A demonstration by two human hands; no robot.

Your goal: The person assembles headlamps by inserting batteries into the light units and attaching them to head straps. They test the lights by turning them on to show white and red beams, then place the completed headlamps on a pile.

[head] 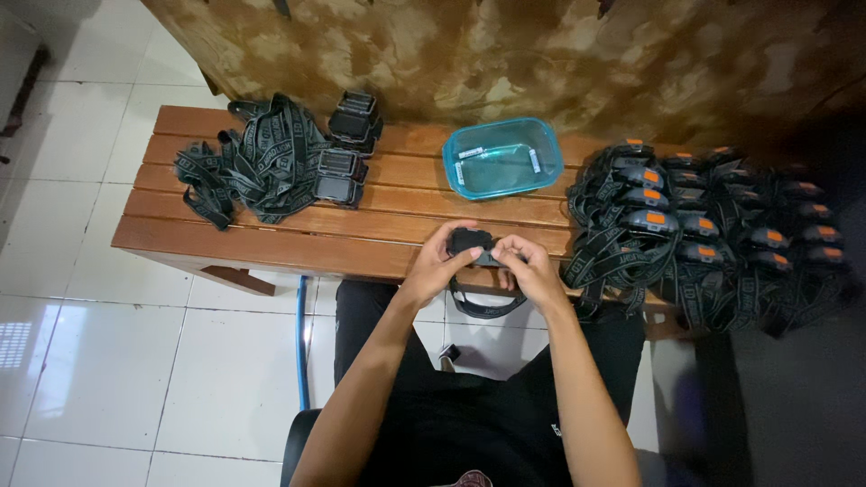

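I see both hands raised over the near edge of the slatted wooden surface (271, 236). The left hand (437, 267) and the right hand (530, 271) are both closed around one black headlamp (471, 242), held between them just above the surface's front edge. The headlamp's strap (485, 307) hangs in a loop below the hands, in front of my lap.

On the surface to the left I see a pile of dark straps (257, 162), with several black lamp housings (347, 149) just beside it. A shallow blue plastic container (502, 158) sits near the middle rear, well apart from the hands. To the right lies a large heap of headlamps with orange buttons (704, 225), its nearest straps close to the right hand. The floor (135, 361) is white tile.
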